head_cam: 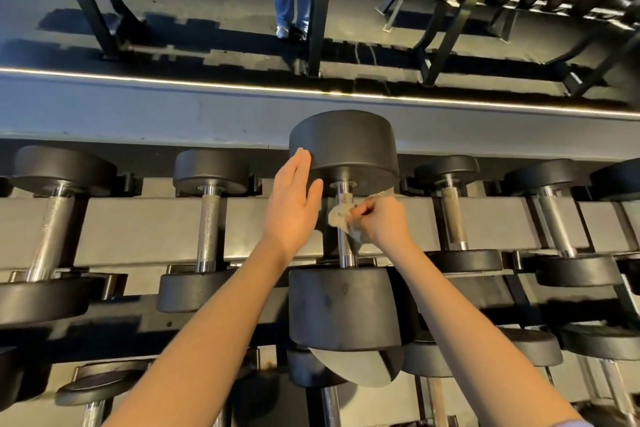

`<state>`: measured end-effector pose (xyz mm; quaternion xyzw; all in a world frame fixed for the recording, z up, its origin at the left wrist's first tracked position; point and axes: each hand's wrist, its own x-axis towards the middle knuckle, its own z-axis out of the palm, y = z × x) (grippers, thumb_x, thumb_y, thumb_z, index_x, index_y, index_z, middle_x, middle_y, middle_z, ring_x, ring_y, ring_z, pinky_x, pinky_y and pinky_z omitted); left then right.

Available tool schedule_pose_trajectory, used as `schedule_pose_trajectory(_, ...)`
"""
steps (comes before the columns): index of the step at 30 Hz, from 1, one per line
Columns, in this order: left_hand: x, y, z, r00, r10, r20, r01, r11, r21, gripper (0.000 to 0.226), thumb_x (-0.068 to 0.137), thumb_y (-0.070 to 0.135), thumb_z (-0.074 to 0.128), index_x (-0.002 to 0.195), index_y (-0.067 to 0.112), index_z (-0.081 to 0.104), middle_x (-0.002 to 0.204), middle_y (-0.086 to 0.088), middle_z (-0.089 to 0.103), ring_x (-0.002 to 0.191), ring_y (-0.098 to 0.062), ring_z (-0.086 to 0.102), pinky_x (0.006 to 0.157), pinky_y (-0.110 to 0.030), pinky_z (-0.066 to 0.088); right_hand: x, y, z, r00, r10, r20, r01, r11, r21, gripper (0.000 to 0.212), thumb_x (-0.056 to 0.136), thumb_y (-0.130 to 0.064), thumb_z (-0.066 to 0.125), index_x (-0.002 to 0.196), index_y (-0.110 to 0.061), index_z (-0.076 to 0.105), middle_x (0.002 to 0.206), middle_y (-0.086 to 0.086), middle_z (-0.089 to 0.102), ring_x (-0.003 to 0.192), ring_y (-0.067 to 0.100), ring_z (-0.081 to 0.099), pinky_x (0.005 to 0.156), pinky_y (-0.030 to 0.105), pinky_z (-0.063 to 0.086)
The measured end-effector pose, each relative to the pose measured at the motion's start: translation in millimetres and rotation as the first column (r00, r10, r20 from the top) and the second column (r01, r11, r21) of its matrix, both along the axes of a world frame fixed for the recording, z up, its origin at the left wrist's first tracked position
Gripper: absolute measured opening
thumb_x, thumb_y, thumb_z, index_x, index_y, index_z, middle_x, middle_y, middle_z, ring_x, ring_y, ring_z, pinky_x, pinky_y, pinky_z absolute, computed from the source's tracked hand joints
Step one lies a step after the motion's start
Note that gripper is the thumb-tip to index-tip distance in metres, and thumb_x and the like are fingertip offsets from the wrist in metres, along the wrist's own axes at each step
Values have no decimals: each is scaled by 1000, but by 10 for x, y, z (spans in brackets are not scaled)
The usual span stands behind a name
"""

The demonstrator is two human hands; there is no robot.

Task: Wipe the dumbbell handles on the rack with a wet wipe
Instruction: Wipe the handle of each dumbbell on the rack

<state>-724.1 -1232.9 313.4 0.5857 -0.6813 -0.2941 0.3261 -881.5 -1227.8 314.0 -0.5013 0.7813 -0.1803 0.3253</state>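
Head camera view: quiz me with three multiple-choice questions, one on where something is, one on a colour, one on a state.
1. Where is the wet wipe?
A) on the floor
B) on the middle dumbbell's handle
C) draped over a rack post

2. What colour is that dumbbell's far head?
A) red
B) black
C) yellow

3. How is the left hand?
A) clenched in a fist
B) out of view
C) flat, fingers straight

Answers:
1 B: the right hand pinches the wipe against the steel handle.
2 B: the head is matte black.
3 C: its straight fingers reach up beside the far head and grip nothing.
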Motion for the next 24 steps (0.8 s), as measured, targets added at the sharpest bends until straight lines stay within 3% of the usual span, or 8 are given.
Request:
schedule_pose_trajectory(3,-14,11,7,1000,4,-14,-3,1000,1,56,102,30,37,152,22,14,158,7,16,143,-6,11,113,-22,14,15,15,7,1000,-22,4,22,999,-40,16,82,-10,69,68,-15,62,76,1,60,75,12,56,62,17,39)
schedule_pose_trajectory(5,-16,15,22,1000,-1,-20,1,1000,7,56,102,30,37,152,22,14,158,6,16,143,-7,11,113,-21,13,48,-43,36,992,-98,78,110,981,-158,13,80,-8,70,75,-16,61,77,0,60,74,12,56,60,15,40)
schedule_pose_trajectory(7,-2,15,31,1000,-6,-13,6,1000,10,56,102,30,37,152,23,13,158,6,16,144,-7,11,111,-20,13,79,-71,81,977,-154,146,179,969,-173,13,80,-10,72,86,-14,61,79,-1,59,75,12,56,60,11,42)
schedule_pose_trajectory(11,20,7,38,999,-10,-35,11,1000,20,55,102,30,37,152,23,15,158,7,17,143,-6,12,111,-19,12,49,101,88,1000,-28,-12,29,999,42,13,78,-16,74,78,-14,61,88,8,66,88,22,62,79,31,50)
schedule_pose_trajectory(14,8,9,31,999,-2,-42,3,1000,25,54,103,30,36,152,23,15,157,8,18,143,-6,13,111,-19,13,-6,208,105,998,51,-40,-41,973,228,20,73,-12,78,68,-16,59,86,5,66,86,17,61,75,28,49)
schedule_pose_trajectory(20,-2,-2,22,999,6,-32,-5,1000,15,54,103,29,37,152,23,16,157,7,18,143,-6,13,110,-19,12,15,63,121,966,-149,211,147,989,25,25,78,-7,75,66,-17,56,79,-1,58,87,16,59,84,31,53)
schedule_pose_trajectory(24,15,-10,21,1000,1,-10,-1,1000,6,53,103,30,36,152,22,18,157,7,20,143,-8,16,113,-24,17,2,198,131,998,60,-14,-56,976,209,23,73,-6,77,69,-15,56,82,5,62,85,18,61,75,28,50)
